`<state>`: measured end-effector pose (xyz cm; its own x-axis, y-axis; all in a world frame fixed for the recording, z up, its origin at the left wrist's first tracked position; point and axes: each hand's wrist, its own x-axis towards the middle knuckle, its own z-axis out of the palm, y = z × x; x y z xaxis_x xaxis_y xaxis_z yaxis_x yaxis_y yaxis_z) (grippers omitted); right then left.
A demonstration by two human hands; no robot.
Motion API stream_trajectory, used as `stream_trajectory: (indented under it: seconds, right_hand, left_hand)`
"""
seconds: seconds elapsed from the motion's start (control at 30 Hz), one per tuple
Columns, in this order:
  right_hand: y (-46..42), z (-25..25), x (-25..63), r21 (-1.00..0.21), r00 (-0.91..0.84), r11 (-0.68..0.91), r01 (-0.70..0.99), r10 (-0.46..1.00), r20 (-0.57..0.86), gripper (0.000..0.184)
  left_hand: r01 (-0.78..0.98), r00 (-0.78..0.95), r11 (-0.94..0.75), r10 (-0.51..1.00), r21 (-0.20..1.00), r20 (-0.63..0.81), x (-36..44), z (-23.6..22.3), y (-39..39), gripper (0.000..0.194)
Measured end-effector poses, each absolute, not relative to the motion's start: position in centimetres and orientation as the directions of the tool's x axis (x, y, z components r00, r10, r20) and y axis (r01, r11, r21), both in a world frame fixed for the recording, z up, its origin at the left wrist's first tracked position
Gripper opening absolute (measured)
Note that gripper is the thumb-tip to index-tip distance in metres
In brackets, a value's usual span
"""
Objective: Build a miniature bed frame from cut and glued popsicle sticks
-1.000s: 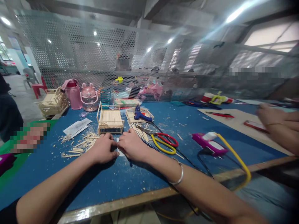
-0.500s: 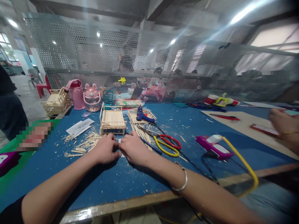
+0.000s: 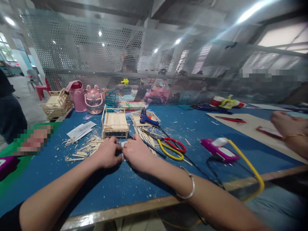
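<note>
My left hand [image 3: 109, 153] and my right hand [image 3: 137, 153] meet low over the table, fingers curled and pinching. Between their fingertips shows a small white piece of paper [image 3: 123, 144], mostly covered by the fingers. Just beyond stands a little bed-like frame made of wooden sticks [image 3: 115, 122]. Loose sticks and scraps [image 3: 84, 150] lie left of my left hand. Past my right hand are more sticks [image 3: 144, 133], scissors with red and yellow handles [image 3: 171, 154], and a blue glue gun [image 3: 148, 118] resting on a second stick frame [image 3: 136, 120].
A purple power strip [image 3: 220, 150] with a yellow cable lies to the right. Another person's hand [image 3: 287, 126] is at the far right, near a phone [image 3: 269, 132]. Pink bottles [image 3: 78, 98], printed slips [image 3: 80, 131] and another stick model [image 3: 56, 104] stand or lie at the left.
The view has shifted slightly. My hands keep nearly the same pose, with the white paper still between them. The other person's hand at the right has moved a little left.
</note>
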<state>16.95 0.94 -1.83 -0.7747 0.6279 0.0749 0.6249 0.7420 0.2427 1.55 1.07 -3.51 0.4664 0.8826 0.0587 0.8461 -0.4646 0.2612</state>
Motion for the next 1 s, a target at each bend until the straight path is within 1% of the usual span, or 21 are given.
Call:
stream_trajectory:
  seconds: [0.17, 0.3, 0.4, 0.53, 0.67, 0.73, 0.8, 0.9, 1.0]
  right_hand:
    - [1.2, -1.9, 17.1, 0.247, -0.777, 0.742, 0.623, 0.623, 0.091, 0.017]
    - [1.6, -1.7, 17.3, 0.238, -0.809, 0.782, 0.577, 0.588, 0.029, 0.015]
    - [1.8, -1.5, 17.6, 0.222, -0.809, 0.782, 0.583, 0.584, 0.066, 0.017]
    - [2.1, -1.5, 17.8, 0.202, -0.832, 0.812, 0.548, 0.554, 0.03, 0.016]
    - [2.4, -1.5, 18.1, 0.158, -0.837, 0.822, 0.547, 0.54, 0.088, 0.019]
    - [2.6, -1.5, 18.3, 0.148, -0.857, 0.844, 0.515, 0.51, 0.072, 0.019]
    - [2.7, -1.5, 18.5, 0.148, -0.877, 0.865, 0.479, 0.477, 0.053, 0.017]
    - [2.8, -1.5, 18.6, 0.173, -0.884, 0.867, 0.467, 0.46, 0.083, 0.019]
    - [2.9, -1.6, 18.6, 0.168, -0.895, 0.88, 0.445, 0.44, 0.068, 0.021]
  left_hand:
    - [0.849, 0.466, -0.466, 0.882, 0.248, 0.062, 1.5, -3.6, 1.2, 0.028]
    - [0.847, 0.47, -0.469, 0.881, 0.251, 0.059, 1.6, -3.5, 1.2, 0.029]
    - [0.855, 0.459, -0.455, 0.887, 0.248, 0.047, 1.6, -3.4, 1.1, 0.03]
    - [0.852, 0.465, -0.461, 0.884, 0.25, 0.046, 1.5, -3.3, 1.1, 0.031]
    - [0.854, 0.462, -0.456, 0.886, 0.251, 0.035, 1.5, -3.2, 1.0, 0.032]
    - [0.853, 0.463, -0.455, 0.886, 0.256, 0.03, 1.6, -3.2, 1.0, 0.032]
    - [0.85, 0.469, -0.459, 0.883, 0.259, 0.028, 1.6, -3.1, 1.0, 0.032]
    - [0.852, 0.473, -0.462, 0.881, 0.246, 0.018, 1.6, -3.0, 1.0, 0.03]
    - [0.846, 0.48, -0.469, 0.877, 0.254, 0.018, 1.6, -3.0, 1.0, 0.031]
